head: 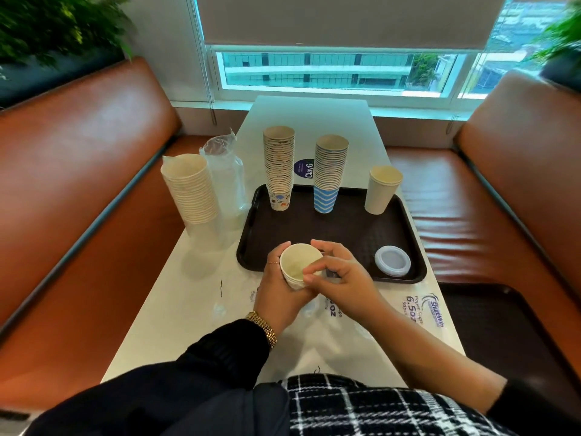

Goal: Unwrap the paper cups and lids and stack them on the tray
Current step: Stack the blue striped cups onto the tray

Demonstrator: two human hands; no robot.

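Three cup stacks [327, 174] on tray [412, 234]; both grips, left hand [279, 291], right hand [339, 272], clamped on white cups [298, 265].

We see cool daylight entering through the window [333, 73] at the top centre, leaving the white surface [188, 294] bright with soft, faint shadows. Sheen glints on the orange seats [94, 158] at both sides. Wide-angle distortion bows the frame edges, and the plants [59, 26] in the upper corners look blurred; the centre stays sharp.
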